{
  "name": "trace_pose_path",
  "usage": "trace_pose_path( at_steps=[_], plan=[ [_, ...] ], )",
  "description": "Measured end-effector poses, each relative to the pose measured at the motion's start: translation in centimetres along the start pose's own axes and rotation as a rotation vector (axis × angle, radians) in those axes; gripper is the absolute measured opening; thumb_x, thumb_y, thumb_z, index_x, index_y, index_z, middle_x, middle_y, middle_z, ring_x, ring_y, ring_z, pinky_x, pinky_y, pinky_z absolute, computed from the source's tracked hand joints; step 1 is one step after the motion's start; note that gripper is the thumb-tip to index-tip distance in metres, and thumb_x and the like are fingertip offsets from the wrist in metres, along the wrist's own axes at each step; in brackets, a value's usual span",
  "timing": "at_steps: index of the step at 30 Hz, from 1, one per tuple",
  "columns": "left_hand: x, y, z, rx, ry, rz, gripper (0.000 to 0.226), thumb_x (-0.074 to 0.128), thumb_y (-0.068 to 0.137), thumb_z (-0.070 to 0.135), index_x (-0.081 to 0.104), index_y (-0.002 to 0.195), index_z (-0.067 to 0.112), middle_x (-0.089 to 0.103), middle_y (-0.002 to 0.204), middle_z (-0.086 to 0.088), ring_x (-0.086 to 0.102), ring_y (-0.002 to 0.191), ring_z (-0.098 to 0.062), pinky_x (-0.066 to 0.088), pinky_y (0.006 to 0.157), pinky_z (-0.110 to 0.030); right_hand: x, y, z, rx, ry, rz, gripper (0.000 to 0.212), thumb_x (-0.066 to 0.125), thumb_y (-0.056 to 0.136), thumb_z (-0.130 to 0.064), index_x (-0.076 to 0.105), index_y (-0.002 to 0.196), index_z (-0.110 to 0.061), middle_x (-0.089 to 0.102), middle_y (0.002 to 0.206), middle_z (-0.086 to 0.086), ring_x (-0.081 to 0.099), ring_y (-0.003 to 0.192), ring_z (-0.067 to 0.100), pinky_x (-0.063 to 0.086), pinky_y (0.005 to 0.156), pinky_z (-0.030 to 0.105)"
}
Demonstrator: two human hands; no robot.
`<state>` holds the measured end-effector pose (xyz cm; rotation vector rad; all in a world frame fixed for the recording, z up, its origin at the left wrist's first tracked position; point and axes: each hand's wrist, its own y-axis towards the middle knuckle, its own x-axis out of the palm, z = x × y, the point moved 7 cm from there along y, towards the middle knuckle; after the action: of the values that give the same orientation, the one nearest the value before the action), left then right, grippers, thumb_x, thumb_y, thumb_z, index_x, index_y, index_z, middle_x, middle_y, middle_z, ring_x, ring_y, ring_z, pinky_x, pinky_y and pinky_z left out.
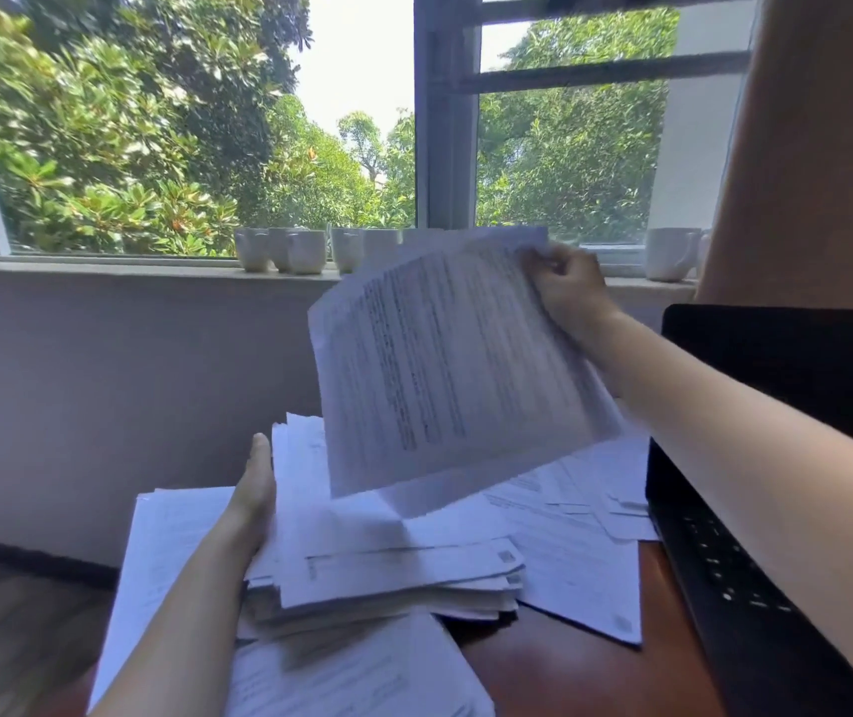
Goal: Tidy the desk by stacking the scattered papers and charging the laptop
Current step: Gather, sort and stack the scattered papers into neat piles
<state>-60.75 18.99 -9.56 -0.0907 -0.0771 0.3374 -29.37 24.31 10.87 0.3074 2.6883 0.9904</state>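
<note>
Several sheets (pixel 455 364) raised, print blurred, illegible

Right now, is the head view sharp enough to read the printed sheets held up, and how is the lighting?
Head view: the raised white printed sheets in the right hand are motion-blurred, text unreadable; the grey-framed window backlights the scene, sky blown out; the sheets shadow the white paper stack beside the left hand.

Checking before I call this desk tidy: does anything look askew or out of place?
Yes: loose sheets lie fanned at odd angles on the desk, right of the stack, reaching the laptop. The stack beside the left hand has ragged, unaligned edges. The right hand holds a sheaf aloft.
</note>
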Motion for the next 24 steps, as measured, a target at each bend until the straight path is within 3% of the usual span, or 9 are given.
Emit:
trace_pose_path(
  at_steps=[2,4,8,10,12,15,17,19,24],
  plan=[
    [0.5,-0.5,-0.1,-0.02,0.003,-0.039,0.059,0.011,0.104,0.043,0.054,0.08,0.012,0.065,0.064,-0.007,0.056,0.07,-0.024,0.039,0.059,-0.034,-0.2,0.3,0.5,0.104,0.02,-0.106,0.011,0.056,0.095,-0.018,0.064,0.099,-0.012,0.061,0.079,0.0,0.055,0.058,0.002,0.047,0.061,0.019],
    [0.7,-0.5,0.3,0.044,-0.009,-0.071,0.062,0.01,0.104,0.044,0.056,0.077,0.011,0.065,0.054,-0.008,0.056,0.068,-0.026,0.039,0.057,-0.033,-0.4,0.1,1.5,0.225,0.002,-0.218,0.01,0.056,0.095,-0.019,0.064,0.097,-0.012,0.063,0.077,0.001,0.059,0.05,0.002,0.05,0.053,0.016],
    [-0.1,1.1,-0.6,0.024,-0.008,-0.05,0.064,0.012,0.103,0.046,0.06,0.084,0.008,0.066,0.068,-0.012,0.058,0.07,-0.027,0.041,0.059,-0.032,1.1,-1.3,5.7,0.388,-0.402,-0.572,0.019,0.057,0.093,-0.016,0.067,0.106,-0.006,0.067,0.094,0.011,0.062,0.08,0.022,0.053,0.083,0.04],
    [0.3,1.2,-0.9,0.023,0.043,-0.106,0.063,0.014,0.104,0.045,0.064,0.088,0.009,0.07,0.068,-0.006,0.061,0.074,-0.024,0.043,0.061,-0.032,2.4,-2.2,7.5,0.377,-0.625,-0.688,0.014,0.055,0.09,-0.012,0.069,0.092,-0.012,0.066,0.088,0.006,0.061,0.083,0.021,0.051,0.082,0.036],
    [0.5,1.1,-0.8,0.005,0.058,-0.149,0.059,0.022,0.103,0.046,0.068,0.096,0.01,0.074,0.078,-0.005,0.066,0.081,-0.024,0.048,0.067,-0.032,4.0,-2.6,8.5,0.313,-0.797,-0.714,0.016,0.053,0.089,-0.012,0.067,0.08,-0.016,0.062,0.08,0.001,0.058,0.08,0.019,0.046,0.074,0.029],
    [0.0,1.4,-0.6,0.012,0.105,-0.104,0.044,0.037,0.102,0.039,0.066,0.11,0.007,0.071,0.096,-0.005,0.069,0.078,-0.011,0.051,0.067,-0.025,8.0,-2.9,9.6,0.209,-0.822,-0.707,0.015,0.049,0.091,-0.017,0.063,0.089,-0.014,0.06,0.091,0.004,0.058,0.088,0.02,0.042,0.076,0.026],
    [-0.3,1.5,-0.4,-0.008,0.203,-0.069,0.053,0.046,0.097,0.043,0.05,0.129,0.0,0.059,0.109,-0.005,0.061,0.084,-0.016,0.043,0.061,-0.026,11.3,-2.9,10.0,0.135,-0.773,-0.691,0.021,0.047,0.092,-0.022,0.064,0.094,-0.009,0.064,0.102,0.007,0.06,0.098,0.025,0.045,0.086,0.03],
    [-0.6,1.4,-0.7,-0.036,0.303,-0.025,0.067,0.054,0.093,0.047,0.038,0.134,-0.003,0.051,0.117,-0.009,0.056,0.095,-0.025,0.037,0.057,-0.027,14.6,-3.1,9.5,0.052,-0.699,-0.662,0.027,0.044,0.092,-0.024,0.061,0.095,-0.003,0.065,0.106,0.011,0.059,0.1,0.03,0.047,0.091,0.036],
    [0.0,0.7,-0.7,-0.038,0.295,-0.146,0.024,0.065,0.088,0.016,0.066,0.1,-0.005,0.074,0.08,-0.013,0.069,0.06,-0.02,0.05,0.047,-0.021,21.3,-5.1,7.8,-0.051,-0.507,-0.654,0.019,0.044,0.085,-0.022,0.055,0.088,-0.007,0.06,0.092,0.009,0.054,0.087,0.025,0.042,0.077,0.031]
  ],
)
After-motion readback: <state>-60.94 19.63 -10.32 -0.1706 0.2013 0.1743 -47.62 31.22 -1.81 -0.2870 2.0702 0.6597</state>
